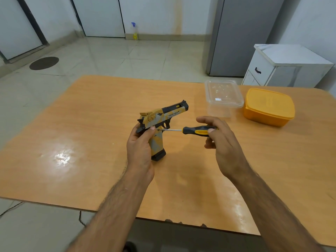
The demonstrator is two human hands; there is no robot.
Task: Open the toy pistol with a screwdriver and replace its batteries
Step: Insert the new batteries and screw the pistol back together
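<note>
Our left hand (pixel 140 148) has its grip wrapped round the handle of the tan-and-grey plastic toy pistol (pixel 160 122), held upright above the orange wooden counter (pixel 91 124), while our right hand (pixel 218 137) pinches the black-and-yellow screwdriver (pixel 190 130), tip at the frame behind the trigger. We should keep the shaft square to the screw and press in while turning. We cannot make out the screw head, and no batteries show.

A single head-worn camera looks forward and steeply down over both forearms, close enough that the left hand (pixel 140 148) and right hand (pixel 221 142) fill the middle. Beyond the hands the glossy orange wooden surface (pixel 91 142) stretches away, with pale tiled floor (pixel 112 57) farther off.
</note>
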